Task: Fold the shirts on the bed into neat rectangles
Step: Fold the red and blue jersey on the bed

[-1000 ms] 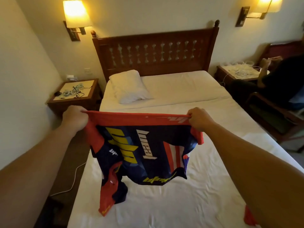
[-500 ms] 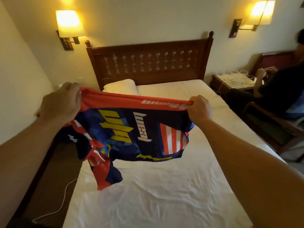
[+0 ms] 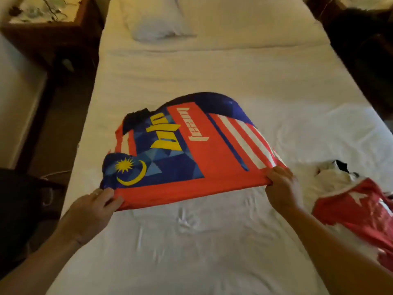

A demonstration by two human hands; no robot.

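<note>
Left hand (image 3: 93, 206) and right hand (image 3: 281, 186) each pinch the red-and-blue jersey (image 3: 191, 145) by its near hem, billowed beyond them; spreading step, next needs it laid flat on the bed (image 3: 191, 252)

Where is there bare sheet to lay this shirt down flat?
Bare sheet runs between the pillow and the held jersey, and below it, between both hands. The right side is crowded: a red-and-white shirt lies crumpled beside the right hand.
</note>
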